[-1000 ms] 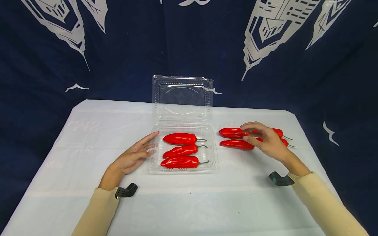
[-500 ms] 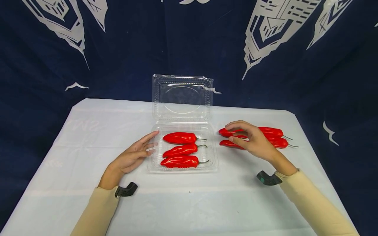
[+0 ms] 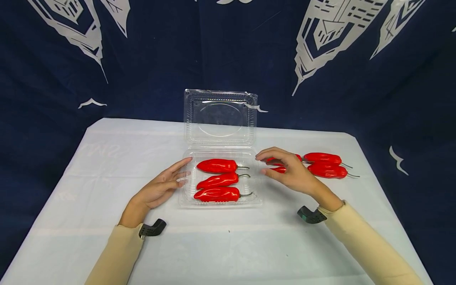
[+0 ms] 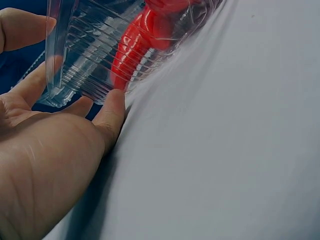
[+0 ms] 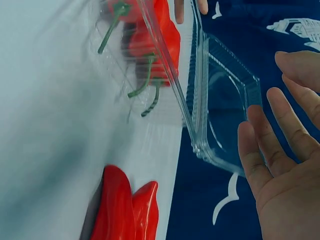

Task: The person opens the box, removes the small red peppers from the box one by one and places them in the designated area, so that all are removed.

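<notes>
The right hand [image 3: 290, 170] has loosely bent, spread fingers with nothing between them, poised over the left ends of the loose peppers [image 3: 325, 171], fingertips close to the right edge of the box [image 3: 221, 206]; whether they touch it I cannot tell. The left hand [image 3: 158, 192] has nearly straight fingers resting against the box's left edge, not wrapped round it.

Holding the box steady seems to be the left hand's part, and light pressure low on the wall should serve best, as such thin plastic would probably buckle under a hard push. For the right hand, a soft hold round a pepper's thick body looks safer than pulling on its stem, and the knuckles are best carried clear of the raised lid [image 3: 221, 118].

Farther out, three packed peppers [image 3: 217, 181] lie side by side in the box, stems to the right. The box sits near the middle of the table's [image 3: 263, 241] far edge; the loose peppers lie between it and the far right corner.

From the head, the right hand's back hides parts of two peppers; the right wrist view shows its bare palm side and the green stems up close. Only the left wrist view shows a fingertip low against the ribbed wall, by the tabletop
</notes>
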`<state>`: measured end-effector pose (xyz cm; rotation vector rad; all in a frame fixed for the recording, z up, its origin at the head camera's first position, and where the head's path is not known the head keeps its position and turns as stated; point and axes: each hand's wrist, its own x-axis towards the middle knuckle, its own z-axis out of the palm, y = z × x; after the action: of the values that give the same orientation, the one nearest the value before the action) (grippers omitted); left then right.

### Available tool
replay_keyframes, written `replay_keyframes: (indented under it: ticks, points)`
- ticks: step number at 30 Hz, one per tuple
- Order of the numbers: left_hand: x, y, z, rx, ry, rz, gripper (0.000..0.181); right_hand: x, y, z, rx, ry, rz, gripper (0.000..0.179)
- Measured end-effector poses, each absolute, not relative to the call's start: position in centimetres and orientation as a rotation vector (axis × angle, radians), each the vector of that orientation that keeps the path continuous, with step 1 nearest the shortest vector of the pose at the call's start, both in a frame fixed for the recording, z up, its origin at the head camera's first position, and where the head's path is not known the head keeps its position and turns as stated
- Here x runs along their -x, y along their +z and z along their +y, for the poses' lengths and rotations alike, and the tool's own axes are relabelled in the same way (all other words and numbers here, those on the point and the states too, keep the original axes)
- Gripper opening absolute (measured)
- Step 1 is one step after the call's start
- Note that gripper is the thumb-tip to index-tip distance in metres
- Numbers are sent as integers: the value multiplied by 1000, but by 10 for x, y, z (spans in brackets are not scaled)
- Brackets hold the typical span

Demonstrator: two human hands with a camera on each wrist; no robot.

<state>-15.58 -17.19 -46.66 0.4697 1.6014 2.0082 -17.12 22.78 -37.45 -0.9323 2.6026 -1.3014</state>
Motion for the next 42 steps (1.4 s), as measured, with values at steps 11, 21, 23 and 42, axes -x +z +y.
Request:
replay_keyframes:
  ticks: [11, 21, 23, 42]
  points:
    - [156, -467, -172, -466, 2013, 1607, 77, 173, -379, 212, 1025, -1283, 2544, 40]
    - [155, -469, -172, -471, 2014, 1615, 76, 173, -385, 203, 1055, -1267, 2520, 40]
    - [155, -470, -173, -478, 2015, 1615, 76, 174, -386, 200, 1072, -1273, 2508, 40]
    - [155, -468, -173, -473, 2009, 1619, 76, 179, -393, 179, 1102, -1149, 2442, 38]
